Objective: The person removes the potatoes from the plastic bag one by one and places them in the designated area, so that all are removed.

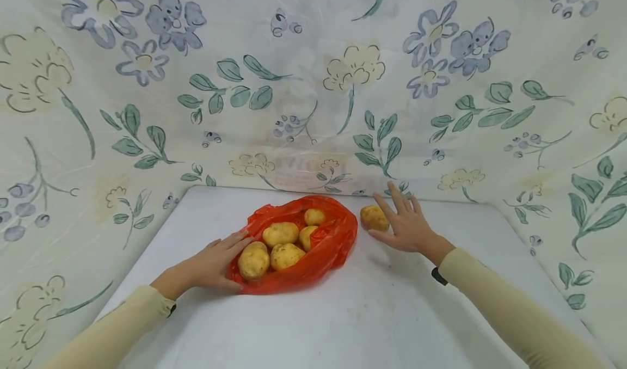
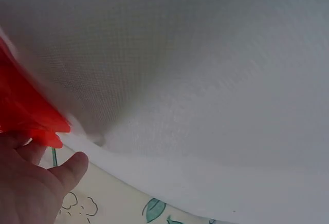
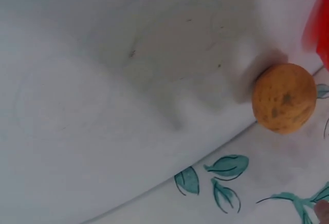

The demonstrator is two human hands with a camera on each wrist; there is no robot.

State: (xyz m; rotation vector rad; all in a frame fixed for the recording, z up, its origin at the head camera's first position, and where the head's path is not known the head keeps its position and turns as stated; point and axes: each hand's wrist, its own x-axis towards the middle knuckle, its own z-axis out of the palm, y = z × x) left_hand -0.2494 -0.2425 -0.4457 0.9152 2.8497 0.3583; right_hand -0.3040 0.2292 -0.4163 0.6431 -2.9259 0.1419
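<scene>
A red plastic bag (image 1: 323, 246) lies open on the white table (image 1: 343, 314) with several yellow potatoes (image 1: 280, 234) inside. My left hand (image 1: 215, 263) rests against the bag's near-left edge, fingers straight; the left wrist view shows the hand (image 2: 31, 183) touching the red bag (image 2: 25, 111). A loose potato (image 1: 374, 217) lies just right of the bag near the table's back edge. My right hand (image 1: 404, 222) hovers beside it with fingers spread, holding nothing. In the right wrist view the potato (image 3: 284, 98) sits alone on the table.
A floral cloth (image 1: 313, 86) rises behind and around the table on all sides. The table's back edge (image 1: 294, 190) runs close behind the bag. White tabletop stretches toward me in front of the bag.
</scene>
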